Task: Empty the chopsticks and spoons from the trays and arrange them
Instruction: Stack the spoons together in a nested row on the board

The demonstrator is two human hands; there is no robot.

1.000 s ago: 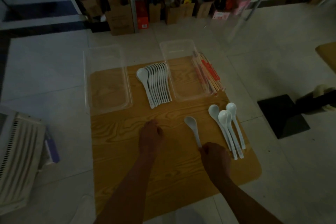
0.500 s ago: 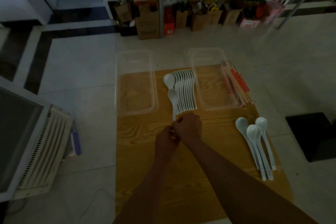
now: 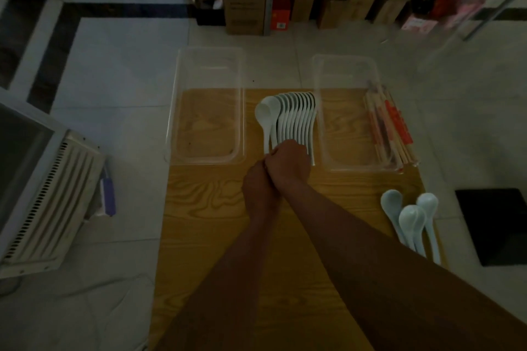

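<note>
The row of spoons [image 3: 293, 120] is pinched at its handle ends by the closed right hand [image 3: 288, 164] and left hand [image 3: 258, 189], so the handles should be nudged gently until an even line is made.

Your open lane is the bare grain of the yellow wooden board [image 3: 216, 239] (its near left part); three loose white spoons [image 3: 410, 222] block its right edge.
</note>
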